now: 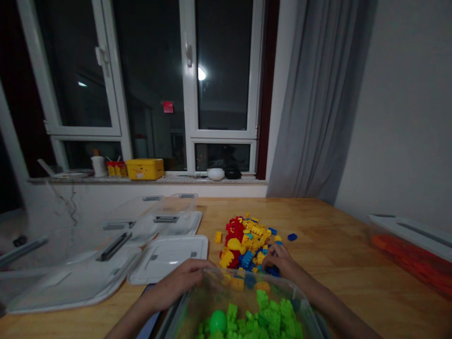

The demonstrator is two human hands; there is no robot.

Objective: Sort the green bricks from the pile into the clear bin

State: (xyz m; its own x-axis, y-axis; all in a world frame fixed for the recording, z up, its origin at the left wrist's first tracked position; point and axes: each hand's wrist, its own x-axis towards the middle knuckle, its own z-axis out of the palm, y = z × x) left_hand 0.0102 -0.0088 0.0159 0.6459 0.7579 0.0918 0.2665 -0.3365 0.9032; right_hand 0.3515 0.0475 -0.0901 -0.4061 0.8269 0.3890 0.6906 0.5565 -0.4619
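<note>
A clear plastic bin (300, 294) in front of me holds light green building blocks (273, 315) and a green ball (218, 322). My left hand (189, 278) is closed over the bin's far left corner, its fingers along the rim. Beyond the bin lies a heap of building blocks (256, 233), mostly yellow, with red and blue ones. My right hand (280, 260) reaches past the bin to the heap's near right side, fingers bent and pressed together by some dark blue blocks (272, 271). Whatever it may pinch is hidden.
On the left stand clear bins (116, 205) and white lids (169, 259). A lidded box of orange-red pieces (413, 256) sits at the right edge. One blue block (292, 237) lies apart from the heap. A yellow box (144, 168) stands on the windowsill.
</note>
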